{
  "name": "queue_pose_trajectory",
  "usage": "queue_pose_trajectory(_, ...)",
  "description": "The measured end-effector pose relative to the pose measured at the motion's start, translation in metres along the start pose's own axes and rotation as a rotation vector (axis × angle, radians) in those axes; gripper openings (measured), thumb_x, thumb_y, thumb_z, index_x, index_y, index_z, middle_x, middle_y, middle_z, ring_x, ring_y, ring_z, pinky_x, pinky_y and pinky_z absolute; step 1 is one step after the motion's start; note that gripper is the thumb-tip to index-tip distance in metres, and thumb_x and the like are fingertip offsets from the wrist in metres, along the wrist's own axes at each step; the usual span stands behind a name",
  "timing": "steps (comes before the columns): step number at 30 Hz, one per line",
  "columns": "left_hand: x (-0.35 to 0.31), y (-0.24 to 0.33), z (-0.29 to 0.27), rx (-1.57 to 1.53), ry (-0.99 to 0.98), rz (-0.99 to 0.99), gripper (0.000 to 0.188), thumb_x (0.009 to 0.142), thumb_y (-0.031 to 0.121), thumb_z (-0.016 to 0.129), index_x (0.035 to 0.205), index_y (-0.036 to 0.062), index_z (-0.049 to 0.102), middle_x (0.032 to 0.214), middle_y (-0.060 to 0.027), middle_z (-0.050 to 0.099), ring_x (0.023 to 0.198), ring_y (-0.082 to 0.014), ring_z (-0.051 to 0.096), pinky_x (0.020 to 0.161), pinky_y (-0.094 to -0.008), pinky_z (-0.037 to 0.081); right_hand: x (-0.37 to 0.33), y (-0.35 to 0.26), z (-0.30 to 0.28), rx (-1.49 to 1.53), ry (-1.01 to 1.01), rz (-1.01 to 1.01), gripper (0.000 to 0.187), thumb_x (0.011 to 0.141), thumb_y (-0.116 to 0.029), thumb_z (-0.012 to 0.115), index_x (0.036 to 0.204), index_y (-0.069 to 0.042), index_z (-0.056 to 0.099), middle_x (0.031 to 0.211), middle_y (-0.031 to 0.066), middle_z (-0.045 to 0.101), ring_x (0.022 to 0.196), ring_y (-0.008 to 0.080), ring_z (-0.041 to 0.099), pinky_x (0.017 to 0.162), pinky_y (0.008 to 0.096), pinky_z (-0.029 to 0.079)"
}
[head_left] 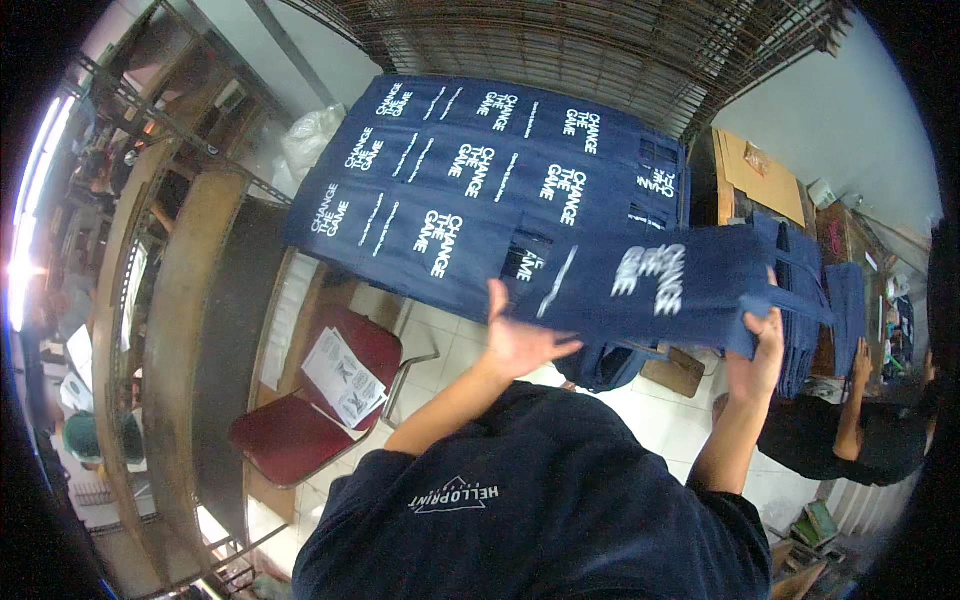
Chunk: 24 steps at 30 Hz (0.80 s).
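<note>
A navy cloth bag (705, 290) with white printed lettering is stretched in front of me, slightly blurred by motion. My right hand (760, 350) grips its right end, thumb up along the edge. My left hand (522, 342) is beside the bag's left end, thumb raised and fingers spread; it holds nothing, and I cannot tell whether it touches the cloth. Beneath and beyond lie rows of similar navy printed bags (400, 235), spread over a table that they hide. Below the held bag, more dark navy cloth (600, 368) shows in part.
To the right hang stacked navy bags (795, 300), near a co-worker's arm (852, 410) and dark clothing. A red chair (285, 435) with printed papers (343, 378) stands at the left, by shelving (165, 350). Wire racks (600, 50) rise behind the table; cardboard (765, 175) lies at the back right.
</note>
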<state>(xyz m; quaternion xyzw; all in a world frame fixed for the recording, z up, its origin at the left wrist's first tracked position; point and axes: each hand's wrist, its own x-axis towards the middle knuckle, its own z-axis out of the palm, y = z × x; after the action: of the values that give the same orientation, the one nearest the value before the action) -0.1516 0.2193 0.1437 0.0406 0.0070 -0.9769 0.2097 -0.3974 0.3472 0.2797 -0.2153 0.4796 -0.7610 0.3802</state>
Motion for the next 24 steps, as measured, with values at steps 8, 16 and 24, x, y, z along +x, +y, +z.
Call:
queue_pose_trajectory(8,-0.075,0.094,-0.018,0.391,0.414,0.328,0.046,0.082,0.027,0.048,0.120,0.0018,0.047,0.114,-0.0087,0.056,0.104,-0.0218,0.052,0.092,-0.0366,0.038,0.019,0.062,0.047,-0.244,-0.094,0.266,0.070,0.063,-0.002,0.049,0.131,-0.003,0.035,0.114,0.0104,0.052,0.102,0.0217,0.052,0.092,0.0312,0.040)
queue_pose_trajectory(16,-0.046,0.163,-0.108,1.285,0.649,0.438,0.046,0.076,0.003,0.059,0.121,0.0010,0.050,0.090,-0.0043,0.057,0.078,-0.0105,0.052,0.073,-0.0230,0.043,0.019,0.180,0.003,-0.492,0.076,0.293,0.050,0.068,0.005,0.052,0.117,-0.004,0.046,0.111,0.0059,0.054,0.101,0.0179,0.050,0.090,0.0312,0.037)
queue_pose_trajectory(24,-0.060,0.183,-0.172,1.691,0.714,0.547,0.028,0.073,0.007,0.067,0.100,0.0020,0.061,0.086,-0.0132,0.063,0.071,-0.0159,0.061,0.065,-0.0277,0.048,-0.008,0.296,-0.043,-0.519,0.315,0.460,0.025,0.071,-0.001,0.063,0.092,-0.004,0.049,0.086,0.0030,0.054,0.081,0.0156,0.051,0.073,0.0291,0.040)
